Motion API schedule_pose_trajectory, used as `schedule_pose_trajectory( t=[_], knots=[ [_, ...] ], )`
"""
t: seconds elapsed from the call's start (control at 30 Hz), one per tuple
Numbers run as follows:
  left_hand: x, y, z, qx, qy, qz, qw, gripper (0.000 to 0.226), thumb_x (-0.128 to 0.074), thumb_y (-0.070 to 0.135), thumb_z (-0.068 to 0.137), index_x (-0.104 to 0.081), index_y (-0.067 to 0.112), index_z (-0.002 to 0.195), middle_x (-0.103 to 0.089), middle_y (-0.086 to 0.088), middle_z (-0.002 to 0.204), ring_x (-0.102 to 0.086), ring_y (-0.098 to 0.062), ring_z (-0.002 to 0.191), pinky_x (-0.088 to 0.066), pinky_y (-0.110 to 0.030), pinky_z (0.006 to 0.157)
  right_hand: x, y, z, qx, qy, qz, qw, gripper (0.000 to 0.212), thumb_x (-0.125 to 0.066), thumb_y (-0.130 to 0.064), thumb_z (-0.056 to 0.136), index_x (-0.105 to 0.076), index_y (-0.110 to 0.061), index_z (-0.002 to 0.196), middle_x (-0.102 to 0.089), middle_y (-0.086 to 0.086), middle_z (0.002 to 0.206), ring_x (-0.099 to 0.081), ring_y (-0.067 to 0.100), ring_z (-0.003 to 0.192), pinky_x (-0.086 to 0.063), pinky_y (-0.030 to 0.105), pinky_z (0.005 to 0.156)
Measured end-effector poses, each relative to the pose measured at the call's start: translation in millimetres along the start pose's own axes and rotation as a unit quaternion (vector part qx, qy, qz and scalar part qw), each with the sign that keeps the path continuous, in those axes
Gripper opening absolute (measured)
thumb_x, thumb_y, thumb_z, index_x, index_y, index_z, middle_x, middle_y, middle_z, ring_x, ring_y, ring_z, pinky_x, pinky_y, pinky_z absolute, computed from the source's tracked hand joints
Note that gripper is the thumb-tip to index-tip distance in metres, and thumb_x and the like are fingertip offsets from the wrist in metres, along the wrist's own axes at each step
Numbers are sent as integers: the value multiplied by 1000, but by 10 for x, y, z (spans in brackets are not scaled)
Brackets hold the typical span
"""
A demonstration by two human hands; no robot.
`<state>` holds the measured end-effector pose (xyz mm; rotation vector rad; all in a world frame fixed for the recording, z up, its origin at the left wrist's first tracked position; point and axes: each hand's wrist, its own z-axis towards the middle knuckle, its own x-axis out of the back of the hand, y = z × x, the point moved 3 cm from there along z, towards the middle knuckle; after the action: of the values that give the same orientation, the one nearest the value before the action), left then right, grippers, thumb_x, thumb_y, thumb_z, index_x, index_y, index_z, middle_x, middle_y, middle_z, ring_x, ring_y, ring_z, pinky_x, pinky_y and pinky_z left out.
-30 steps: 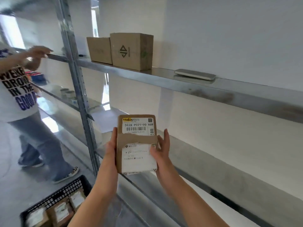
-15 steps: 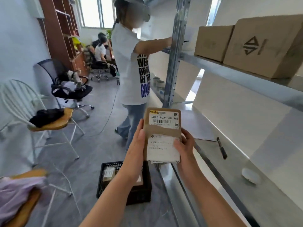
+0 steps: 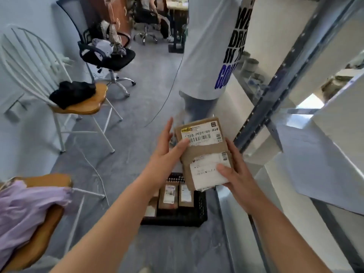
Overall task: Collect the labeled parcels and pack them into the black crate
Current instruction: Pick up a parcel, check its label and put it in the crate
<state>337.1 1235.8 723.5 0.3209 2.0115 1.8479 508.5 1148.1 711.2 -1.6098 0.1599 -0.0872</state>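
The right hand point(image 3: 236, 174) grips the labeled parcel point(image 3: 204, 152) at its 4 o'clock corner, thumb on the front. The left hand point(image 3: 167, 150) lies with straight fingers along the parcel's 9 o'clock side, thumb touching its front. The black crate point(image 3: 201, 205) sits on the floor point(image 3: 137, 138) at 6 o'clock below the parcel

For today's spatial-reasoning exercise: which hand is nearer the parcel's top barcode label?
Left. The left hand has its thumb at the top barcode label; the right hand grips the parcel lower down.
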Motion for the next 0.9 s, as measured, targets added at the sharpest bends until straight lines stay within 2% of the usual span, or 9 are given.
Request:
schedule_pose_trajectory(
  t=[0.1, 0.17, 0.27, 0.43, 0.53, 0.6, 0.67, 0.73, 0.9],
  knots=[
    [211, -525, 362, 43, 23, 5, 999, 81, -63, 48, 68, -31, 37, 142, -43, 21, 134, -48, 0, 122, -45, -29, 102, 138, 640, 384, -65, -45, -12, 997, 74, -77, -56, 61, -42, -57, 127, -55, -14, 133, -54, 15, 123, -49, 36, 93],
    [317, -970, 539, 57, 5, 33, 998, 62, -66, 46, 69, -47, 37, 127, -53, 20, 126, -56, 8, 111, -51, -17, 87, 205, 1139, 626, -106, -76, -26, 991, 81, -79, -55, 60, -40, -53, 131, -53, -9, 136, -53, 18, 123, -47, 42, 96],
    [511, -1890, 789, 107, -11, 82, 991, 51, -74, 51, 69, -54, 44, 116, -60, 17, 119, -63, 4, 102, -52, -15, 77, 316, 2007, 952, -148, -103, -35, 983, 74, -80, -49, 59, -45, -52, 124, -59, -16, 126, -60, 15, 115, -52, 33, 86],
    [707, -3861, 1196, 174, -23, 157, 972, 72, -66, 49, 82, -33, 36, 144, -57, 16, 123, -61, 6, 100, -49, -16, 84, 631, 3801, 1443, -207, -12, -36, 978, 32, -69, -23, 75, -55, -31, 102, -58, 2, 110, -62, 16, 90, -53, 23, 67],
    [678, -5039, 1431, 226, -47, 186, 955, 75, -56, 59, 84, -19, 42, 147, -52, 12, 131, -58, -6, 108, -48, -33, 95, 835, 4940, 1731, -245, 22, -46, 968, 9, -55, -21, 91, -55, -26, 98, -61, 5, 104, -62, 14, 85, -50, 27, 70],
    [647, -5756, 1540, 258, -64, 188, 946, 68, -47, 67, 83, -24, 44, 143, -53, 13, 132, -57, -5, 103, -51, -34, 84, 964, 5665, 1860, -269, -8, -69, 961, 10, -52, -25, 93, -56, -24, 102, -65, 2, 99, -65, 11, 83, -51, 26, 68],
    [619, -6391, 1634, 281, -68, 186, 939, 70, -45, 68, 83, -25, 39, 143, -51, 6, 138, -55, -15, 115, -48, -42, 93, 1081, 6303, 1906, -299, -33, -64, 951, 18, -50, -26, 94, -56, -21, 110, -68, 0, 96, -69, 8, 81, -53, 22, 59],
    [582, -6853, 1645, 315, -75, 209, 923, 72, -46, 62, 87, -18, 30, 145, -50, 0, 138, -53, -22, 119, -42, -43, 103, 1162, 6761, 1841, -335, -50, -51, 939, 26, -52, -25, 94, -55, -16, 118, -69, 5, 107, -69, 13, 91, -54, 23, 62],
    [421, -7253, 1378, 381, -84, 187, 901, 65, -51, 44, 94, -16, 23, 144, -55, 1, 126, -57, -13, 99, -49, -32, 88, 1208, 7197, 1555, -411, 55, -62, 908, 36, -59, -30, 90, -52, -18, 123, -68, 6, 109, -68, 19, 95, -56, 33, 72]
  ],
)
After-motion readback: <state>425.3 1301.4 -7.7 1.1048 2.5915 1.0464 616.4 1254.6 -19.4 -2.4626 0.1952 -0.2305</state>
